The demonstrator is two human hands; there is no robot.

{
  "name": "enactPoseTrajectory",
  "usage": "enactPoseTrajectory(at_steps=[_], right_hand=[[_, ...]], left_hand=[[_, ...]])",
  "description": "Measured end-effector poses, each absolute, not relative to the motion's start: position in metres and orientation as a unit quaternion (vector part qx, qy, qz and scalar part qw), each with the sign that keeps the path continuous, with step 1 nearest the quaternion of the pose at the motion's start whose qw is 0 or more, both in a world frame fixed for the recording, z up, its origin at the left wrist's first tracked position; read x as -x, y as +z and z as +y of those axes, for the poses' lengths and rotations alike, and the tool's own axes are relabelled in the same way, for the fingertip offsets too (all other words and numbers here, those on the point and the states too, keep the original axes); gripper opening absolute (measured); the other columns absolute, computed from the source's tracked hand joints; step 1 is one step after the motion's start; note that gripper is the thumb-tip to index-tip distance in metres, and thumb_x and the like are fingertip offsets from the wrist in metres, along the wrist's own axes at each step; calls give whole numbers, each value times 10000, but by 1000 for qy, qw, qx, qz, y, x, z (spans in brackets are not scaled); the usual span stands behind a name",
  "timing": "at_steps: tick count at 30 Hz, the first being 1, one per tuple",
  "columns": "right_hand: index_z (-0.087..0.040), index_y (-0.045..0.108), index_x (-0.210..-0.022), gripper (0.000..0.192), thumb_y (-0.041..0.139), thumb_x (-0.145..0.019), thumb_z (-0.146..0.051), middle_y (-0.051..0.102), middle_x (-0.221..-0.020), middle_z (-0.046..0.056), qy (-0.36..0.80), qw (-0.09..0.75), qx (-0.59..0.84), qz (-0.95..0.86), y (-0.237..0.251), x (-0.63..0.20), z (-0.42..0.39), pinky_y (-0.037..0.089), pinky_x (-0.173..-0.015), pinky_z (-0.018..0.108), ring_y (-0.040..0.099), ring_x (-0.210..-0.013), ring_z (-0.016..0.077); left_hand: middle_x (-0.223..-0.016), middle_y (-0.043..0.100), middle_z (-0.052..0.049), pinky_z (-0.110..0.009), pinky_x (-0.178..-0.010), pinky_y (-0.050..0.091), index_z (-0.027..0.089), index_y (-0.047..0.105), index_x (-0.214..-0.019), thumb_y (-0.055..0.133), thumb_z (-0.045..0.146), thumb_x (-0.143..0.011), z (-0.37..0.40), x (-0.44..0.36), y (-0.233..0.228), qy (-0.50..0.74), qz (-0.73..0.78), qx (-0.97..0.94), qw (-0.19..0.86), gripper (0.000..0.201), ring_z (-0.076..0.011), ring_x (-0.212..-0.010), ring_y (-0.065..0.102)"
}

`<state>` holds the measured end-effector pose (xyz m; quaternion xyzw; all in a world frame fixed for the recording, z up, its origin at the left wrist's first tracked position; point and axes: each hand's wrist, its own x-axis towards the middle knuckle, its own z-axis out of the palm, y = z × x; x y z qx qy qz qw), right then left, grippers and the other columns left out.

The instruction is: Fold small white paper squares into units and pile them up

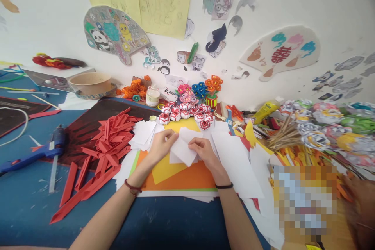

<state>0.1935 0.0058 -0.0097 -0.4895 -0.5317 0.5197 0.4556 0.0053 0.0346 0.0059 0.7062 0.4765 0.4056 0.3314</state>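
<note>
Between my two hands is a white square of paper (185, 146), pinched at its left and right edges and held over coloured sheets. My left hand (162, 145) grips the left edge with thumb and fingers. The opposite edge is in the fingers of my right hand (205, 151). Under the paper lie a yellow sheet (159, 174) and an orange sheet (190, 181). A stack of white paper squares (143, 133) rests left of my left hand. Red-and-white paper flowers (184, 112) stand in rows just beyond.
Folded red paper strips (107, 144) are heaped at the left, beside a blue glue gun (55, 144). White sheets (237, 164) lie to the right, with thin sticks (283, 134) and wrapped paper flowers (322, 121) further over. A person's arm (361, 203) shows at the right edge.
</note>
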Motion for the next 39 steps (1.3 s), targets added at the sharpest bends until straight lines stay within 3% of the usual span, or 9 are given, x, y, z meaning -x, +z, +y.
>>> enactPoseTrajectory(at_steps=[5,9,12,16,19,23,26,33,39], right_hand=[[-152,629,-607,98,568,-680,-175,573,-496,-23,534,430,491,-538,-2,-205,3,407,-454,211,518,-442,104],[-151,617,-579,116,578,-686,-171,564,-484,-19,486,470,532,-510,-5,-217,7,394,-435,208,509,-428,100],[-152,666,-712,124,606,-751,-253,610,-586,1,480,505,511,-503,-5,-216,8,432,-507,224,551,-504,109],[-162,672,-958,274,632,-777,-364,647,-717,31,549,459,437,-545,-4,-202,5,462,-568,254,583,-576,127],[-142,677,-826,284,626,-782,-418,652,-704,49,531,476,448,-539,-7,-193,5,465,-594,269,585,-584,137],[-139,648,-687,326,607,-792,-446,645,-656,50,493,505,479,-522,-11,-194,8,452,-595,265,573,-575,140],[-152,645,-692,327,591,-798,-458,621,-609,29,464,520,497,-517,-9,-197,9,440,-586,260,561,-568,143],[-174,598,-621,308,596,-792,-430,588,-587,11,375,504,550,-550,0,-192,3,423,-584,260,556,-567,153],[-184,580,-670,335,470,-887,-415,577,-664,18,330,516,508,-605,9,-189,-4,413,-614,259,542,-643,159]], left_hand=[[-586,484,22,-207,-521,292,152,555,-615,550,419,-776,45,11,7,488,511,-615,351,311,-108,-579,411],[-570,432,35,-205,-497,261,150,548,-618,576,405,-773,49,16,10,586,495,-521,375,299,-89,-541,370],[-602,476,31,-204,-516,282,147,618,-688,598,384,-766,46,12,15,611,469,-483,416,250,-88,-562,387],[-570,493,34,-207,-508,283,143,633,-653,631,391,-740,36,-1,17,588,470,-456,475,263,-87,-549,387],[-563,505,30,-206,-500,279,133,622,-623,628,394,-743,31,-9,17,556,463,-463,513,287,-79,-530,376],[-661,596,3,-206,-500,311,133,664,-791,608,384,-756,31,-10,12,484,462,-512,539,260,-86,-536,439],[-757,647,-30,-228,-559,385,145,664,-874,593,363,-769,33,-9,8,422,479,-594,490,252,-126,-616,532],[-1171,571,-95,-374,-887,399,249,484,-1282,497,350,-867,20,-19,10,376,448,-791,180,427,-240,-1038,526],[-1207,534,-149,-450,-879,393,212,295,-1402,531,495,-815,14,-27,2,322,438,-822,169,693,-302,-1068,506]])
